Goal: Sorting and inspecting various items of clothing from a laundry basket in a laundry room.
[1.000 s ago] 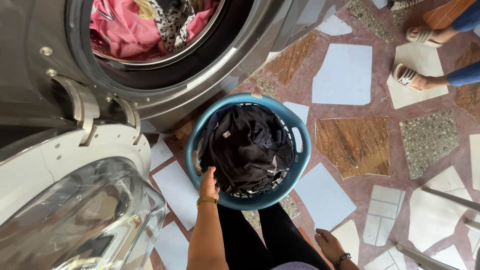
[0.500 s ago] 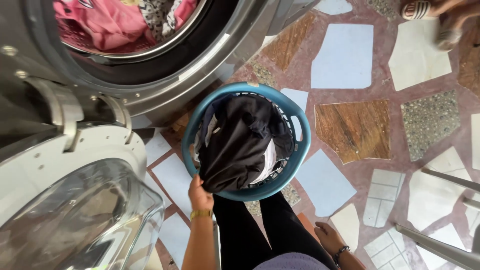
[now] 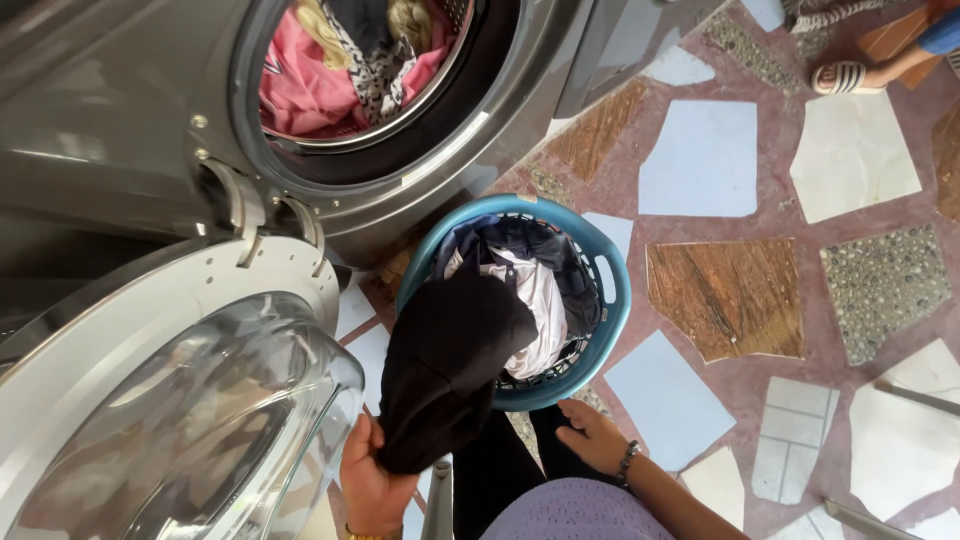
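Snagging looks likeliest to you: your left hand (image 3: 372, 487) is clenched on a black cloth garment (image 3: 445, 370) lifted half out of the round teal plastic laundry basket (image 3: 612, 300), so a trailing end could catch its rim. Your right hand (image 3: 593, 437) rests loose-fingered, empty, just beside the basket. No packages, labels or signs show.

My way from the blue basket (image 3: 612, 300) up to the drum opening (image 3: 370, 70) is open, though the swung-out washer door (image 3: 180, 400) crowds my left hand (image 3: 370, 485). Pink clothes (image 3: 300, 90) already fill the drum's lower part. Right of the basket the tiled floor (image 3: 700, 160) lies open.
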